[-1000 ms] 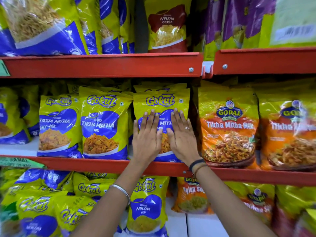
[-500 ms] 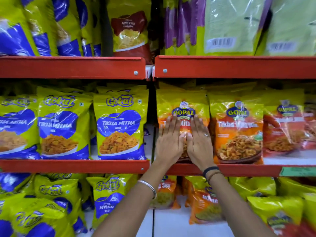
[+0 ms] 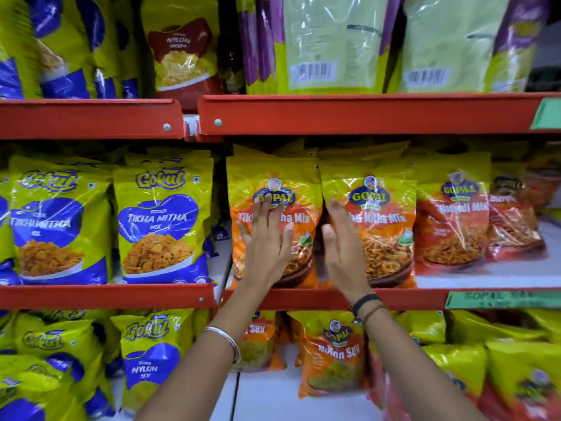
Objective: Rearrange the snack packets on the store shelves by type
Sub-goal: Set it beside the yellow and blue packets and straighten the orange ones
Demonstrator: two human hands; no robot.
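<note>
On the middle shelf stand two orange-and-yellow Gopal Tikha Mitha Mix packets side by side. My left hand (image 3: 267, 241) lies flat, fingers spread, on the front of the left Gopal packet (image 3: 273, 183). My right hand (image 3: 341, 247) is open and turned edge-on at the gap between the two, against the left edge of the right Gopal packet (image 3: 382, 238). Neither hand grips anything. To the left stand yellow-and-blue Gokul Tikha Mitha packets (image 3: 162, 226). Red Gopal packets (image 3: 452, 226) stand to the right.
Red shelf lips run across: the upper red lip (image 3: 334, 115) and the middle red lip (image 3: 106, 296). Above are a Nylon Chevda packet (image 3: 182, 56) and pale green packets (image 3: 328, 41). Below are Gokul Nylon Sev (image 3: 148, 360) and Gopal Nylon Sev (image 3: 334, 357) packets. A green label (image 3: 498, 299) sits at the right.
Both hands moved right from the Gokul packet to the Gopal packets. They were together on one Gopal packet; now they are apart, the right hand at the gap beside the second packet.
</note>
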